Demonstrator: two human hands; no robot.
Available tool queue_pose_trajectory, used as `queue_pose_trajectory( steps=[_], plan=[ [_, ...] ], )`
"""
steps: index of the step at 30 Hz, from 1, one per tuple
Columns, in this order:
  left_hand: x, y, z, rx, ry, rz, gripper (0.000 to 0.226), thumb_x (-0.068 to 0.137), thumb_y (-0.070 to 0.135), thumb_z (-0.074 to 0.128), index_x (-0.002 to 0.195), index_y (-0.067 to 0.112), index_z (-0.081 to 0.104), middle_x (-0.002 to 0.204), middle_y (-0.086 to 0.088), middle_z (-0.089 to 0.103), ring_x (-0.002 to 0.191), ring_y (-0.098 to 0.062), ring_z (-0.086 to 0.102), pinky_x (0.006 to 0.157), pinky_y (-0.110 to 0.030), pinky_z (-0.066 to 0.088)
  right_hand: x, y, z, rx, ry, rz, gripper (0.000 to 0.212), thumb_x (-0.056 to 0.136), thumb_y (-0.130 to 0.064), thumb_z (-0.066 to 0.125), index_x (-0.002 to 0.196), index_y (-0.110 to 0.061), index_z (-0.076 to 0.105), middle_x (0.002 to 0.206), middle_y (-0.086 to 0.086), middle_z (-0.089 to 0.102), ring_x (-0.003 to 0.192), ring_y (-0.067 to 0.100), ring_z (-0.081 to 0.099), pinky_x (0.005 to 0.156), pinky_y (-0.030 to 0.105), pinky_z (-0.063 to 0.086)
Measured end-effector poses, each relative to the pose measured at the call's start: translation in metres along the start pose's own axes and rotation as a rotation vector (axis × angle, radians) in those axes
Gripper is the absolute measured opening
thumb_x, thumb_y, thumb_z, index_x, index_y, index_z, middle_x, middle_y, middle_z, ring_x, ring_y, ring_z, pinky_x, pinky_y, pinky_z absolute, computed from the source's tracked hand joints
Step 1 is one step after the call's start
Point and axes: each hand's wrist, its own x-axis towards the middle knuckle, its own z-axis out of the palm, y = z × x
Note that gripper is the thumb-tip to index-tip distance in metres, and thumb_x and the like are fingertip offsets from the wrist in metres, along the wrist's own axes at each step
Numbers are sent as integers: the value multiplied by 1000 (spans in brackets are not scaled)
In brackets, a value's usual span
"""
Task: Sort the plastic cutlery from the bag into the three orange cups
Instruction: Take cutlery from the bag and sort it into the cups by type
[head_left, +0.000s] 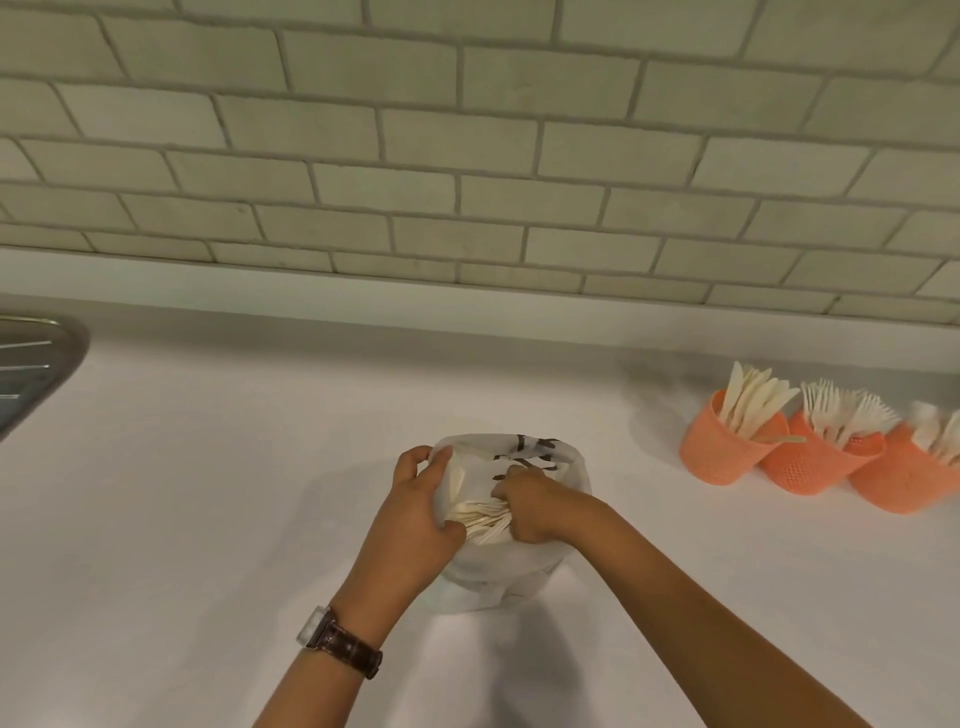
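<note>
A white plastic bag (550, 467) with dark print sits on the counter in front of me. My left hand (415, 514) grips its left edge and holds the opening apart. My right hand (530, 506) is inside the opening, fingers curled round a bundle of cream plastic cutlery (480, 519). Three orange cups stand at the right: the left cup (719, 452) holds knives, the middle cup (810, 465) holds forks, and the right cup (893, 480), cut off by the frame edge, holds cutlery that looks like spoons.
The white counter (208, 493) runs back to a tiled wall (467, 156). A metal sink (31, 369) sits at the far left edge. A watch is on my left wrist (340, 642).
</note>
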Motion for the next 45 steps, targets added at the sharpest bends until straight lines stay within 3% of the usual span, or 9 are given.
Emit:
queue_pose_trajectory(
  steps=[3,12,18,23,26,31,34,39,45],
  plan=[
    [0,-2,0,-1,5,-2,74,78,7,61,144,24,29,143,6,20,102,-14,51,80,-17,44,2,-1,-8,117,-80,-23,37,79,2,44,106,-15,62,121,9,58,99,24,50,65,24,37],
    [-2,-7,-3,3,4,-1,73,79,8,61,143,26,30,142,8,23,100,-10,48,71,-7,39,6,-2,-23,-24,-205,-68,43,80,1,52,122,-11,55,117,10,60,94,23,54,76,32,42],
    [-5,-11,-5,-10,20,-6,73,79,7,62,142,25,31,137,8,26,99,-9,45,64,1,36,7,0,-28,-21,-198,-122,16,83,-5,50,97,-5,58,94,12,60,79,22,51,69,32,38],
    [-5,-12,-7,-18,33,-33,73,79,9,62,142,24,31,140,6,26,97,-11,47,81,-14,39,1,3,-36,-1,-174,-206,13,84,-11,55,97,-16,54,95,3,57,85,17,51,75,30,40],
    [-4,-13,-7,-24,32,-53,74,79,9,63,143,25,30,141,5,26,93,-13,47,83,-17,40,-3,2,-37,-92,-254,-212,26,84,-18,58,109,-19,51,107,-1,57,98,20,53,83,33,42],
    [-3,-13,-5,-30,34,-51,74,78,10,64,143,24,31,142,4,27,90,-15,46,84,-19,41,-10,-5,-39,-61,-262,-195,31,85,-39,60,111,-27,51,98,-12,51,94,15,48,82,30,42],
    [-4,-12,-4,-34,35,-52,73,79,9,64,143,23,31,141,4,27,86,-14,46,80,-17,39,-14,-7,-39,-115,-280,-197,39,86,-24,55,125,-21,49,123,-1,55,103,19,50,88,31,43],
    [-6,-14,-4,-43,30,-46,74,79,9,64,143,23,31,141,4,28,86,-12,47,80,-17,39,-18,-5,-50,-56,-392,-187,50,90,-7,42,137,-23,44,136,-2,51,123,17,45,102,30,37],
    [-7,-13,-6,-56,29,-38,72,80,9,63,143,23,31,137,7,29,88,-11,46,80,-15,37,-4,1,-37,-202,-300,-220,30,87,-6,51,115,-15,56,106,0,58,98,22,51,82,31,41]
  ],
)
